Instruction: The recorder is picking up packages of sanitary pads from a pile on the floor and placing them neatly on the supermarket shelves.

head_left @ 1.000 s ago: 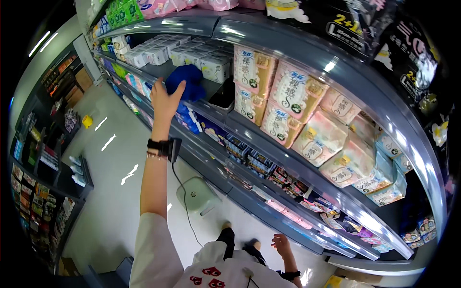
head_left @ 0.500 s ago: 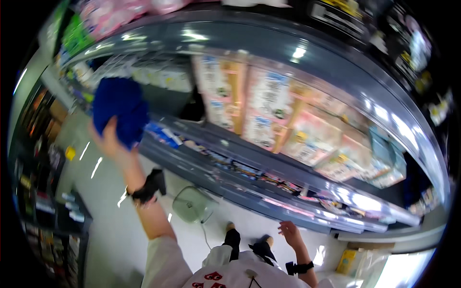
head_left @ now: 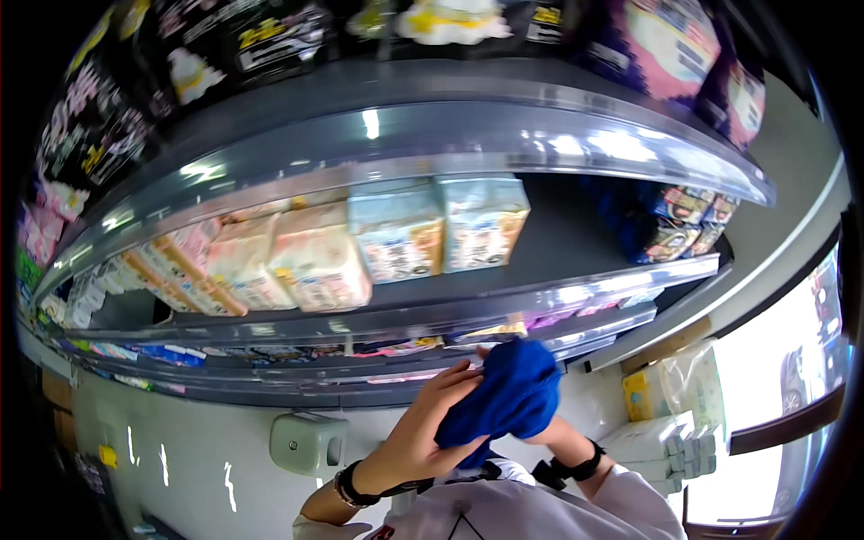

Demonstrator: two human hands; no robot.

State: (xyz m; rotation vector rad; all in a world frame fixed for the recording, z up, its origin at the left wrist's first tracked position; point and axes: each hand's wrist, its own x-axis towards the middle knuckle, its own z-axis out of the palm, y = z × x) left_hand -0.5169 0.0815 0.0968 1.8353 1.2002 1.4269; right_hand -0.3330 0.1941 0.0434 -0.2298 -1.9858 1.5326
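A bunched dark blue cloth (head_left: pixel 508 391) is held up in front of my chest, before the shelves. My left hand (head_left: pixel 432 414) is closed round its left side, fingers along the upper edge and thumb lower down. From the right, my right hand (head_left: pixel 551 434) holds the cloth's lower side; its fingertips are hidden behind the fabric. Both wrists wear black bands. Just beyond the cloth runs the lower shelf's edge (head_left: pixel 405 377).
Light blue packs (head_left: pixel 393 236) and pink packs (head_left: pixel 319 256) stand on the middle shelf (head_left: pixel 567 236), dark packs (head_left: pixel 670 225) at its right end. Above hang black bags (head_left: pixel 270 40). A green stool (head_left: pixel 309 443) stands on the floor at left; white packs (head_left: pixel 661 445) are stacked at right.
My left hand has brought the blue cloth from the far left shelf area to my front, right of centre. My right hand has come up to the cloth. The view has turned right.
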